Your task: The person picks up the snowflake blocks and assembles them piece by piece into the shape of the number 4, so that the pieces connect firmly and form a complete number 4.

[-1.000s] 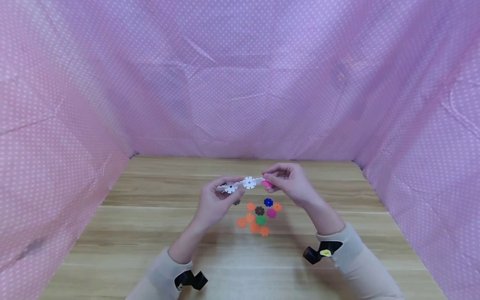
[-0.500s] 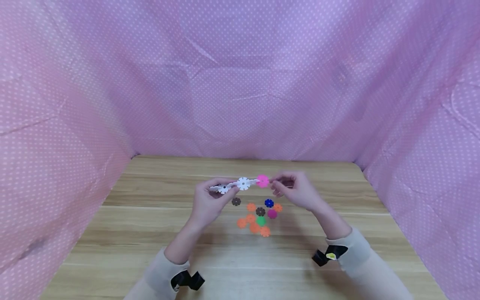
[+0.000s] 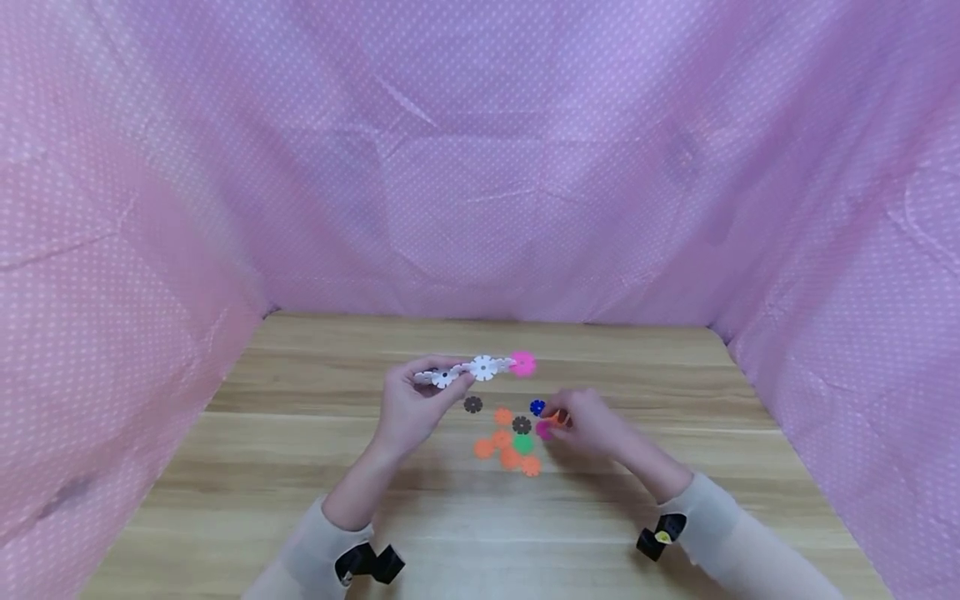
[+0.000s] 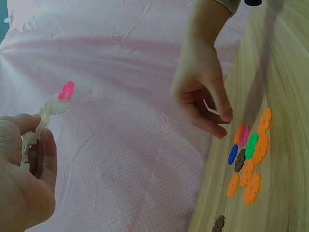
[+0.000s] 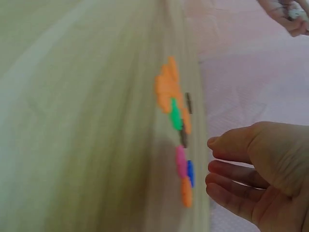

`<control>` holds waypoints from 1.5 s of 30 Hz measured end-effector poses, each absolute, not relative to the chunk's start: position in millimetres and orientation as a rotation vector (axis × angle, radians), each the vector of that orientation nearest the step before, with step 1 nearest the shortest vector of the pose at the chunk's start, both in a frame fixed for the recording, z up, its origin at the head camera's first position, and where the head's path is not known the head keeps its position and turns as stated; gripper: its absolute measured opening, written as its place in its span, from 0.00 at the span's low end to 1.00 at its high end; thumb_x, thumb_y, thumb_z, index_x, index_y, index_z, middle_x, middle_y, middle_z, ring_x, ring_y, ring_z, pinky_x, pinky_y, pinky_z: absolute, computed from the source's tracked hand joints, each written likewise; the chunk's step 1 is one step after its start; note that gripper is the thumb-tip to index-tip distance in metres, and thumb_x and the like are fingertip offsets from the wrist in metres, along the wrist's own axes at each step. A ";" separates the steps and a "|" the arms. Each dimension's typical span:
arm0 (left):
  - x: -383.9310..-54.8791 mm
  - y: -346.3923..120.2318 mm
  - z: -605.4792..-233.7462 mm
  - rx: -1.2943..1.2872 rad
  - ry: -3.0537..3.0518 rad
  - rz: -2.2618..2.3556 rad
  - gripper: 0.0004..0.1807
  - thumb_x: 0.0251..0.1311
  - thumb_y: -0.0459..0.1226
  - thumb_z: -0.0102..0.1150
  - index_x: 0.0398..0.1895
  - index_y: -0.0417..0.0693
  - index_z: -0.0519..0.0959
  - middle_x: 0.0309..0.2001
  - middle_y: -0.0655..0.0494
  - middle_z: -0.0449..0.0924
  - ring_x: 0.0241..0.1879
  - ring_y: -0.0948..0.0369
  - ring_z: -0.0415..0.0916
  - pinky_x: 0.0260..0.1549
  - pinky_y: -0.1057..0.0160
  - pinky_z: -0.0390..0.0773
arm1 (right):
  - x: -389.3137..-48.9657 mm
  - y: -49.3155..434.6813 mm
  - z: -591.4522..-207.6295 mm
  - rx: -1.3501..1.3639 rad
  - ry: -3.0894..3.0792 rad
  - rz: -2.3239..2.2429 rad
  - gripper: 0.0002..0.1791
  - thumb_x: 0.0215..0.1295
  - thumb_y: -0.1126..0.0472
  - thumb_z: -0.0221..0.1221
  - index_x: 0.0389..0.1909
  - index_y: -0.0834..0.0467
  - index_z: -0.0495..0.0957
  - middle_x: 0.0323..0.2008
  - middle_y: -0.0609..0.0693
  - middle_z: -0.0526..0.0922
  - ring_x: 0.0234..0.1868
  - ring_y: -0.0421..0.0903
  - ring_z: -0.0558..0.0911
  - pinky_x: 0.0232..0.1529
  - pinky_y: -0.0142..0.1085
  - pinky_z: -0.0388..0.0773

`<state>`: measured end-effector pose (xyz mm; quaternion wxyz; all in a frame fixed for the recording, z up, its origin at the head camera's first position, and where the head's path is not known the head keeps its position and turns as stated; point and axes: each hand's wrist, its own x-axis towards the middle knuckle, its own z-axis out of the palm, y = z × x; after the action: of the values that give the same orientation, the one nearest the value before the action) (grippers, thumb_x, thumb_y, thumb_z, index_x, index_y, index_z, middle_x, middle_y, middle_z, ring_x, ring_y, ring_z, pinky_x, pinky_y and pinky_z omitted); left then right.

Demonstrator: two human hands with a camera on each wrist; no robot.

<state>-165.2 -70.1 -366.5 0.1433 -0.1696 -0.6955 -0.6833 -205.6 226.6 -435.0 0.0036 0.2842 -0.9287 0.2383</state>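
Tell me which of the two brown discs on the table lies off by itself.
The brown disc nearer the left hand; the other brown disc lies in the cluster, beside the green disc.

Dotted pink cloth walls [image 3: 480,167]; wood-grain tabletop [image 3: 480,525].

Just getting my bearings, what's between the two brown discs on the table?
One orange disc lies between the outlying brown disc and the other brown disc, in the head view.
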 end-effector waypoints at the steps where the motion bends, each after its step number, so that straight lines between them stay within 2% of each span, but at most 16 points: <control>1: -165.3 -70.6 -365.6 -0.493 -2.004 -1.972 0.11 0.57 0.29 0.77 0.44 0.37 0.90 0.45 0.39 0.90 0.24 0.67 0.85 0.19 0.73 0.84 | -204.9 225.5 -438.0 0.887 -2.926 0.746 0.07 0.66 0.65 0.70 0.43 0.58 0.89 0.38 0.50 0.90 0.36 0.39 0.86 0.35 0.22 0.85; 9: -164.4 -75.8 -364.9 -0.483 -2.032 -1.963 0.11 0.57 0.29 0.78 0.43 0.37 0.90 0.47 0.38 0.90 0.26 0.68 0.85 0.20 0.73 0.85 | -197.8 214.8 -455.0 0.937 -2.937 0.645 0.05 0.68 0.65 0.68 0.42 0.59 0.90 0.33 0.46 0.84 0.30 0.35 0.77 0.29 0.23 0.83; 13: -164.0 -78.8 -366.8 -0.444 -2.045 -1.948 0.11 0.57 0.30 0.78 0.43 0.40 0.91 0.46 0.40 0.91 0.24 0.68 0.83 0.18 0.75 0.81 | -194.8 212.9 -456.6 0.927 -2.924 0.644 0.06 0.67 0.66 0.70 0.42 0.59 0.91 0.37 0.49 0.86 0.34 0.37 0.81 0.33 0.22 0.84; 16: -163.2 -79.9 -368.5 -0.425 -2.059 -1.937 0.11 0.56 0.31 0.79 0.42 0.41 0.91 0.45 0.41 0.91 0.24 0.67 0.83 0.19 0.74 0.83 | -192.4 213.1 -455.4 0.921 -2.930 0.675 0.05 0.66 0.67 0.70 0.41 0.59 0.91 0.37 0.51 0.87 0.35 0.38 0.83 0.33 0.21 0.84; 19: -162.8 -80.6 -370.5 -0.428 -2.065 -1.939 0.11 0.56 0.32 0.79 0.42 0.42 0.91 0.46 0.42 0.91 0.25 0.65 0.85 0.22 0.72 0.86 | -191.0 212.9 -454.4 0.937 -2.928 0.668 0.03 0.65 0.68 0.70 0.38 0.59 0.91 0.32 0.50 0.86 0.30 0.36 0.79 0.28 0.22 0.82; 23: -163.7 -81.4 -373.1 -0.446 -2.066 -1.936 0.11 0.57 0.32 0.79 0.43 0.42 0.91 0.46 0.42 0.91 0.26 0.64 0.86 0.22 0.71 0.87 | -189.4 212.8 -453.5 0.934 -2.897 0.676 0.07 0.62 0.73 0.66 0.35 0.59 0.89 0.27 0.46 0.84 0.24 0.33 0.72 0.24 0.23 0.77; 28: -164.5 -83.0 -374.0 -0.433 -2.066 -1.947 0.11 0.57 0.32 0.79 0.43 0.42 0.91 0.46 0.42 0.91 0.26 0.66 0.86 0.21 0.72 0.85 | -189.9 215.4 -452.3 0.865 -2.876 0.745 0.09 0.68 0.73 0.63 0.38 0.59 0.89 0.25 0.45 0.83 0.21 0.32 0.70 0.21 0.25 0.77; 31: -165.4 -83.6 -374.0 -0.432 -2.062 -1.957 0.11 0.57 0.32 0.79 0.43 0.41 0.91 0.45 0.42 0.91 0.25 0.66 0.85 0.20 0.73 0.84 | -193.4 218.3 -450.8 0.826 -2.884 0.803 0.07 0.70 0.71 0.64 0.41 0.59 0.88 0.28 0.46 0.85 0.24 0.33 0.74 0.24 0.25 0.81; 36: -168.4 -83.6 -372.7 -0.456 -2.006 -1.995 0.09 0.60 0.28 0.74 0.44 0.35 0.89 0.39 0.40 0.91 0.28 0.66 0.88 0.26 0.70 0.90 | -203.4 221.7 -435.9 0.814 -2.785 0.921 0.05 0.67 0.71 0.67 0.42 0.63 0.86 0.35 0.52 0.91 0.35 0.41 0.88 0.36 0.24 0.89; 40: -172.0 -84.3 -369.2 -0.447 -1.991 -1.983 0.08 0.62 0.28 0.72 0.43 0.34 0.89 0.34 0.40 0.91 0.30 0.64 0.89 0.27 0.67 0.91 | -209.9 220.6 -412.0 0.792 -2.644 1.058 0.08 0.65 0.73 0.69 0.44 0.65 0.86 0.36 0.54 0.92 0.36 0.48 0.91 0.37 0.27 0.91; 45: -174.5 -92.4 -364.4 -0.394 -2.034 -1.954 0.08 0.63 0.30 0.73 0.44 0.37 0.89 0.35 0.39 0.91 0.31 0.62 0.89 0.29 0.67 0.91 | -215.7 209.0 -383.6 0.720 -2.540 1.180 0.08 0.67 0.68 0.70 0.46 0.61 0.86 0.39 0.52 0.92 0.39 0.47 0.91 0.40 0.28 0.91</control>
<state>-174.5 -92.4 -364.4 0.1464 -0.1367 -0.7067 -0.6786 -215.7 209.0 -383.6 0.1245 0.2470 -0.8716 0.4047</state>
